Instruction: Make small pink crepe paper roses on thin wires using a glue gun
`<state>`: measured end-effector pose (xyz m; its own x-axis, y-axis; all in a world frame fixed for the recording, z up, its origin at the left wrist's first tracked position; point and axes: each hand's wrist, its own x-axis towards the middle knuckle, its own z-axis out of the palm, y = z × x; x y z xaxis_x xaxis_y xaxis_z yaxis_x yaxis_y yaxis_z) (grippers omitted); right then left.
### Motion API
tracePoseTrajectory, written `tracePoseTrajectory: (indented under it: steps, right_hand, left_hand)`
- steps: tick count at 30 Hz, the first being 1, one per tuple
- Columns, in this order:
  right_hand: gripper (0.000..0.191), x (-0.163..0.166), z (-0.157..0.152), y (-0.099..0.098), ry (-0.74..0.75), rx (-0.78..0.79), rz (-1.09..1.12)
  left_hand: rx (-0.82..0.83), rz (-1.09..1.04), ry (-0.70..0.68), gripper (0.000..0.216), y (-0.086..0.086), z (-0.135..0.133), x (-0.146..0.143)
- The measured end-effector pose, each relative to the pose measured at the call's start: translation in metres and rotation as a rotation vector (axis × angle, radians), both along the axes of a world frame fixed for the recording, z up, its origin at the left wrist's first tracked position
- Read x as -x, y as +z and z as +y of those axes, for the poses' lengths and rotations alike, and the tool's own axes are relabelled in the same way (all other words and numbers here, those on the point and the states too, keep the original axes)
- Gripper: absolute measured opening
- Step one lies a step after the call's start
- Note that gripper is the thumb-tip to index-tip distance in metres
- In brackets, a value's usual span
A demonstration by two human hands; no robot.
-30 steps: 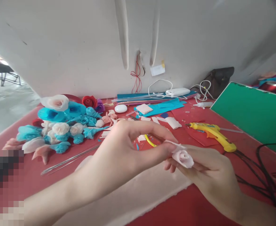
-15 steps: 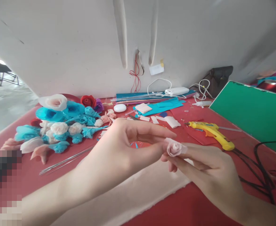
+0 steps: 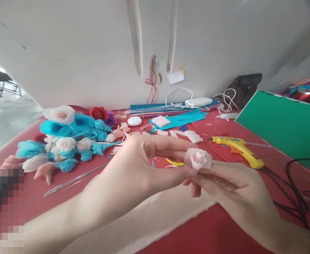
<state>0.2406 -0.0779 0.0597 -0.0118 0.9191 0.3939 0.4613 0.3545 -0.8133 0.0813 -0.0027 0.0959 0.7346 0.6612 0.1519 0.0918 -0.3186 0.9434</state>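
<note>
A small pale pink paper rose [image 3: 198, 158] is held between both hands above the table, its rolled centre facing up toward me. My left hand [image 3: 149, 165] pinches its left side and base with thumb and fingers. From the right, my right hand [image 3: 231, 183] pinches the base of the same rose with thumb and forefinger. A short piece of thin stem seems to show below the fingers. Under my hands lies a long strip of pale pink crepe paper [image 3: 144, 218] on the red table [image 3: 192, 236].
Finished paper flowers [image 3: 65, 141] in blue, white and pink are heaped at the left, beside metal wires [image 3: 75, 180]. A yellow glue gun [image 3: 236, 148] lies at the right with its black cord, near a green board [image 3: 281, 123]. Paper scraps [image 3: 193, 136] lie behind my hands.
The rose has turned and risen slightly between my fingers, and its outer petal now spreads wider. Yellow scissor-like handles now show behind my left fingers.
</note>
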Motion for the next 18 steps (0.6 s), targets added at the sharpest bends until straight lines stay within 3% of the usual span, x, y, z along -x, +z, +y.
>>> tracePoseTrajectory:
  steps: [18]
  right_hand:
    - [0.022,0.0002,0.0002,-0.0001,0.033,0.109,0.029]
  left_hand:
    - [0.019,0.076,-0.043,0.016,0.0028,0.0005,-0.0027]
